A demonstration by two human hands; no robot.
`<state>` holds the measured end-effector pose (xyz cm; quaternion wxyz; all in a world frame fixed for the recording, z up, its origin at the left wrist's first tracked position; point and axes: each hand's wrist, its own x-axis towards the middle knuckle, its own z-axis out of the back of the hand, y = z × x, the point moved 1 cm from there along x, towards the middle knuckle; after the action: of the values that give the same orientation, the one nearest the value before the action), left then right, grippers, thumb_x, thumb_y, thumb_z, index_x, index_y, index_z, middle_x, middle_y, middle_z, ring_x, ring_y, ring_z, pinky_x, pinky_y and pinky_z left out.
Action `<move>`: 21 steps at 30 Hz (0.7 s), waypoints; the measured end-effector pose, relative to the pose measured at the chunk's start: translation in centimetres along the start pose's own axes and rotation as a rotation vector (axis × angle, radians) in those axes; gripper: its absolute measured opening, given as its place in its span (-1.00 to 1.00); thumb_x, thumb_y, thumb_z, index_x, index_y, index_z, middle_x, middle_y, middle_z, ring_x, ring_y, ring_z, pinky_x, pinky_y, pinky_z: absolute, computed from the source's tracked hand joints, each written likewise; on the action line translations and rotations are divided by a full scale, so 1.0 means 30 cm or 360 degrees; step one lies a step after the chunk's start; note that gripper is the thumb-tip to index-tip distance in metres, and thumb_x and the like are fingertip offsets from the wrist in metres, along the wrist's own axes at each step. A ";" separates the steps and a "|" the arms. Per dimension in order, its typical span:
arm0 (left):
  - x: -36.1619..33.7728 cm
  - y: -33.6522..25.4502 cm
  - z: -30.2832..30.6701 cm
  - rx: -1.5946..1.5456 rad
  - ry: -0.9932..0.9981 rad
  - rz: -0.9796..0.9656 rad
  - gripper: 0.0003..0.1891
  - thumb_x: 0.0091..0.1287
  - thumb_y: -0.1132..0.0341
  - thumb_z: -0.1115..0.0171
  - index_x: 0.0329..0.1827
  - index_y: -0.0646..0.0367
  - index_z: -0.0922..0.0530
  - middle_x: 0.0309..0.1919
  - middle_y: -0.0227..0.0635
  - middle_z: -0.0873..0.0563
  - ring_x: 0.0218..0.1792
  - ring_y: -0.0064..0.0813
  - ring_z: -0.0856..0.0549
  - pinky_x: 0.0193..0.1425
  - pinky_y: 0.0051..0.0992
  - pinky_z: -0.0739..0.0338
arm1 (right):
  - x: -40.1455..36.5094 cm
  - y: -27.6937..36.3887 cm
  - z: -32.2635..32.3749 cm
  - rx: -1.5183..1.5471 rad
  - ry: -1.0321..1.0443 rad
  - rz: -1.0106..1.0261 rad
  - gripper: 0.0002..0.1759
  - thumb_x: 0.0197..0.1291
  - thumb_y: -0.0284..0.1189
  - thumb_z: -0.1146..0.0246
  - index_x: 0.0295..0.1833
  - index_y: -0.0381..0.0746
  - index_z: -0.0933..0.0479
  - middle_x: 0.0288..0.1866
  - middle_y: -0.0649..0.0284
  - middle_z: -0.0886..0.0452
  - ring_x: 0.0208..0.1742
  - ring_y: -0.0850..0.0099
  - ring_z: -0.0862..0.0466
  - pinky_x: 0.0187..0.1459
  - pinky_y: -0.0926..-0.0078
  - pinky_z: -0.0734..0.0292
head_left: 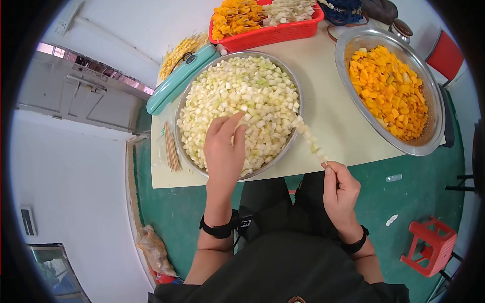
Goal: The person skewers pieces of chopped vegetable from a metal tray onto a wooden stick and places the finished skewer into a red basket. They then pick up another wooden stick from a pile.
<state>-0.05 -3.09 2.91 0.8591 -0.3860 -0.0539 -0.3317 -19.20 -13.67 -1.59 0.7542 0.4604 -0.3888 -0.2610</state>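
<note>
A wide metal bowl point(300, 91) on the table is heaped with pale, whitish-green diced cubes point(227, 83). Over the near side of this heap is my left hand point(225, 146), with a gap between thumb and forefinger and the fingertips right at the cubes. Between the thumb and fingers of my right hand point(341, 192), the lower end of a skewer point(312, 141) is pinched. Pale cubes are threaded along that skewer, which slants up and left so that its top end overlaps the bowl's right rim.
Bare bamboo sticks point(171, 146) lie left of the bowl, beside a long teal case point(182, 78). A red basket point(275, 36) of filled skewers stands behind. At right, a metal colander point(348, 86) holds orange cubes point(386, 91). A red stool point(429, 245) stands on the floor.
</note>
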 end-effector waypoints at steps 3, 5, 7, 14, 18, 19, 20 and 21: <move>0.016 0.000 -0.043 0.0344 0.0017 -0.0468 -0.69 0.12 0.57 -0.19 -0.04 0.20 -0.59 -0.31 -0.14 -0.54 -0.31 -0.29 -0.56 -0.23 -0.43 -0.45 | -0.001 -0.009 -0.002 0.0063 -0.0016 0.0001 -0.91 0.18 -0.65 -0.12 -0.21 -0.39 -0.50 -0.67 0.34 -0.40 -0.68 0.72 -0.29 -0.65 0.72 -0.17; 0.036 -0.016 -0.084 0.0520 0.0014 -0.0508 -0.69 0.06 0.60 -0.16 -0.10 0.19 -0.62 -0.20 -0.13 -0.48 -0.19 -0.19 -0.50 -0.12 -0.35 -0.41 | -0.002 -0.011 -0.001 0.0079 -0.0008 0.0000 -0.91 0.18 -0.65 -0.12 -0.22 -0.39 -0.50 -0.68 0.34 -0.40 -0.69 0.72 -0.29 -0.65 0.71 -0.17; 0.055 -0.034 -0.117 0.0644 0.0021 -0.0568 -0.69 0.04 0.59 -0.14 -0.12 0.17 -0.63 -0.16 -0.13 -0.47 -0.15 -0.19 -0.48 -0.08 -0.32 -0.37 | -0.003 -0.014 0.002 0.0095 0.0006 0.0004 -0.91 0.17 -0.65 -0.12 -0.22 -0.39 -0.51 -0.69 0.35 -0.39 -0.69 0.72 -0.29 -0.65 0.71 -0.16; 0.092 -0.045 -0.170 0.0969 0.0176 -0.0601 -0.73 0.02 0.50 -0.16 -0.19 0.14 -0.65 -0.09 -0.14 -0.46 -0.01 -0.18 -0.41 0.03 -0.29 -0.24 | 0.008 -0.030 0.022 0.0071 -0.0032 0.0029 -0.92 0.17 -0.65 -0.12 -0.23 -0.38 -0.51 -0.70 0.32 -0.39 -0.72 0.68 -0.31 -0.66 0.69 -0.18; 0.081 -0.035 -0.175 0.0976 0.0175 -0.0618 -0.78 0.02 0.46 -0.19 -0.24 0.15 -0.64 -0.08 -0.15 -0.46 -0.01 -0.19 -0.41 0.04 -0.28 -0.25 | 0.013 -0.026 0.028 0.0087 -0.0011 0.0016 -0.92 0.17 -0.65 -0.12 -0.23 -0.38 -0.50 -0.69 0.28 -0.42 -0.72 0.63 -0.39 -0.66 0.66 -0.24; 0.077 -0.032 -0.172 0.0926 0.0188 -0.0604 -0.79 0.03 0.48 -0.16 -0.25 0.21 -0.62 -0.07 -0.12 -0.46 0.00 -0.17 -0.40 0.07 -0.27 -0.23 | 0.013 -0.028 0.032 0.0086 -0.0012 0.0012 -0.92 0.17 -0.65 -0.12 -0.23 -0.38 -0.50 -0.69 0.28 -0.42 -0.72 0.63 -0.39 -0.66 0.66 -0.24; 0.075 -0.029 -0.168 0.0876 0.0201 -0.0591 -0.80 0.03 0.50 -0.13 -0.27 0.26 -0.60 -0.06 -0.09 -0.45 0.01 -0.15 -0.39 0.11 -0.25 -0.22 | 0.014 -0.031 0.035 0.0064 0.0011 0.0006 -0.92 0.17 -0.65 -0.12 -0.23 -0.38 -0.50 -0.69 0.27 -0.43 -0.71 0.63 -0.42 -0.65 0.66 -0.27; 0.073 -0.022 -0.164 0.0875 0.0205 -0.0592 -0.80 0.03 0.50 -0.13 -0.27 0.26 -0.60 -0.06 -0.09 -0.45 0.01 -0.15 -0.39 0.11 -0.25 -0.22 | 0.014 -0.032 0.036 0.0042 0.0034 -0.0001 -0.92 0.17 -0.65 -0.12 -0.23 -0.39 -0.50 -0.69 0.26 -0.43 -0.70 0.62 -0.45 -0.65 0.65 -0.29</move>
<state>0.44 -8.01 0.64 0.8574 -0.1016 -0.1564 -0.4796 -19.90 -14.95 -2.01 0.7520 0.4732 -0.3841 -0.2510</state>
